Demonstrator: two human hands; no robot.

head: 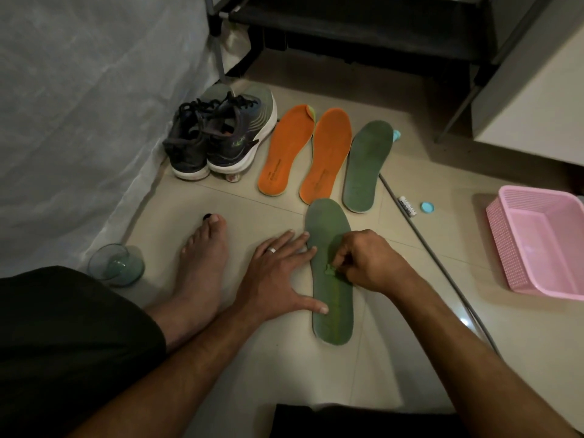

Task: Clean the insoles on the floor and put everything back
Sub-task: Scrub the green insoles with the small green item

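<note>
Two hands on one green insole (331,311): left hand (278,279) flat, fingers straight; right hand (366,260) pinching something small.

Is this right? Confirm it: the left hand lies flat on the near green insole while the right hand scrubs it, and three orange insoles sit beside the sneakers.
Not quite. The head view shows two orange insoles, not three, beside the sneakers; the third there is green. The rest holds: left hand flat on the near green insole, right hand scrubbing it.
</note>
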